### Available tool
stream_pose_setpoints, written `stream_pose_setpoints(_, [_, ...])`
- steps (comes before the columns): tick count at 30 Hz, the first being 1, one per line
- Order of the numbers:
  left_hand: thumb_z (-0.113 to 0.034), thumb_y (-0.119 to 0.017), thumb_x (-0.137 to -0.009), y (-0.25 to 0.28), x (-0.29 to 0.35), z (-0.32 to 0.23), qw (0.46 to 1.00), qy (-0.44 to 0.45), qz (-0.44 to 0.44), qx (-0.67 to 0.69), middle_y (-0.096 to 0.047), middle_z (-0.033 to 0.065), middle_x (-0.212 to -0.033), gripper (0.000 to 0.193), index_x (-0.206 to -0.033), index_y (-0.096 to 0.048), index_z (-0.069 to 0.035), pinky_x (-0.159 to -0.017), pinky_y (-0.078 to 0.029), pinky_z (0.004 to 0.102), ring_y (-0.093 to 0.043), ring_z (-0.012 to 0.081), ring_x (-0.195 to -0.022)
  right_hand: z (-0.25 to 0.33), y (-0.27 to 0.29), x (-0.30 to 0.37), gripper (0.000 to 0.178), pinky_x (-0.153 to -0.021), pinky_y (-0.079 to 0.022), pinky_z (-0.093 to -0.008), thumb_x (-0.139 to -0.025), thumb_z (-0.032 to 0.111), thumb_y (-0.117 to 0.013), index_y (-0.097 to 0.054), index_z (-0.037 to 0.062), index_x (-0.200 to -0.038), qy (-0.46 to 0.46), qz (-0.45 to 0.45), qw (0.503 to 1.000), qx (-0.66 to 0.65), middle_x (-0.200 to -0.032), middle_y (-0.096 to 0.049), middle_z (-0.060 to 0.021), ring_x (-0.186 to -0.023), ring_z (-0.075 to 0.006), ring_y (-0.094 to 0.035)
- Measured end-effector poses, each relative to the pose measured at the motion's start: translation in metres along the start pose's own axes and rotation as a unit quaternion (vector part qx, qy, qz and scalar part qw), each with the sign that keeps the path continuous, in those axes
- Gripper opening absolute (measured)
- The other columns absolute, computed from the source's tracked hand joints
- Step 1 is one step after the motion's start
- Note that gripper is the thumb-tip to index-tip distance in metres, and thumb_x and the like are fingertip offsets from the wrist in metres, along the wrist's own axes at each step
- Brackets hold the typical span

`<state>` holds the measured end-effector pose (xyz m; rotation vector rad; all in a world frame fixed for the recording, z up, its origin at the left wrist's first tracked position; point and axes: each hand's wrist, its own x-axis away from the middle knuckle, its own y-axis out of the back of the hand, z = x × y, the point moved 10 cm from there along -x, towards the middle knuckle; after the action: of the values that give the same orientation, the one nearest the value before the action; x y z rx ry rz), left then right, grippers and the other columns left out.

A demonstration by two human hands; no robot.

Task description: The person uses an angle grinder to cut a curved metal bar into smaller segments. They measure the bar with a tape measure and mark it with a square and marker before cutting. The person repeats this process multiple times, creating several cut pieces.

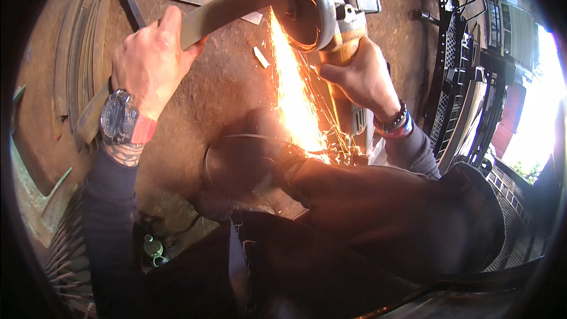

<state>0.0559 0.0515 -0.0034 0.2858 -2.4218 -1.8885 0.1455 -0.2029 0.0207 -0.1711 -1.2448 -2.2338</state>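
My left hand (150,62), wearing a black watch, is closed around the near end of a curved flat metal strip (227,16). The strip arcs away to the upper right and passes behind an angle grinder (342,44). My right hand (367,77), with bracelets at the wrist, wraps the grinder's yellowish body. The grinder's dark disc and guard (304,6) meet the strip near the top of the view. A bright stream of sparks (292,94) pours from that contact down toward my legs. The exact contact edge is hidden by the disc and the glare.
Long metal strips (71,53) lie in a bundle on the brown ground at left. Small metal offcuts (260,57) are scattered in the middle. Dark metal racks and frames (452,77) line the right side. Near my left forearm is a small bottle-like object (153,246).
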Motion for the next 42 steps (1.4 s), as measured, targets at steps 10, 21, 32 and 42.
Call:
stream_pose_setpoints(10, [-0.041, -0.078, -0.084, 0.003, 0.002, -0.002, 0.998, -0.039, -0.043, -0.001, -0.070, 0.0173, -0.076, 0.043, -0.096, -0.057, -0.006, -0.057, -0.055, 0.0479, -0.070, 0.0396, -0.070, 0.018, 0.002, -0.023, 0.034, -0.072, -0.056, -0.0340, -0.072, 0.020, -0.076, -0.070, -0.0039, -0.095, 0.062, -0.008, 0.998, 0.002, -0.081, -0.072, -0.0105, -0.073, -0.0181, -0.070])
stream_pose_setpoints(21, [-0.045, -0.077, -0.085, 0.005, 0.003, -0.002, 0.995, -0.065, -0.080, 0.013, -0.067, 0.0182, -0.070, 0.044, -0.092, -0.057, -0.006, -0.051, -0.051, 0.0491, -0.068, 0.0406, -0.065, -0.003, -0.004, -0.003, 0.041, -0.076, -0.057, -0.0349, -0.072, 0.019, -0.075, -0.067, -0.0029, -0.105, 0.025, 0.003, 0.999, 0.021, -0.089, -0.073, -0.0117, -0.080, -0.0201, -0.071])
stream_pose_setpoints(32, [-0.046, -0.076, -0.085, -0.002, 0.004, 0.002, 0.995, -0.068, -0.066, 0.021, -0.066, 0.0155, -0.067, 0.045, -0.094, -0.058, -0.006, -0.052, -0.051, 0.0467, -0.068, 0.0374, -0.063, 0.019, -0.001, -0.022, 0.040, -0.073, -0.056, -0.0342, -0.071, 0.023, -0.075, -0.071, -0.0039, -0.100, 0.035, 0.011, 0.999, 0.000, -0.081, -0.073, -0.0122, -0.074, -0.0192, -0.071])
stream_pose_setpoints(42, [-0.044, -0.077, -0.086, 0.001, 0.004, 0.001, 0.995, -0.062, -0.063, 0.036, -0.066, 0.0164, -0.069, 0.044, -0.095, -0.059, -0.005, -0.052, -0.052, 0.0448, -0.068, 0.0373, -0.064, 0.004, -0.003, -0.009, 0.033, -0.072, -0.056, -0.0345, -0.072, 0.021, -0.074, -0.070, -0.0019, -0.095, 0.055, -0.015, 0.998, -0.006, -0.079, -0.072, -0.0095, -0.073, -0.0178, -0.070])
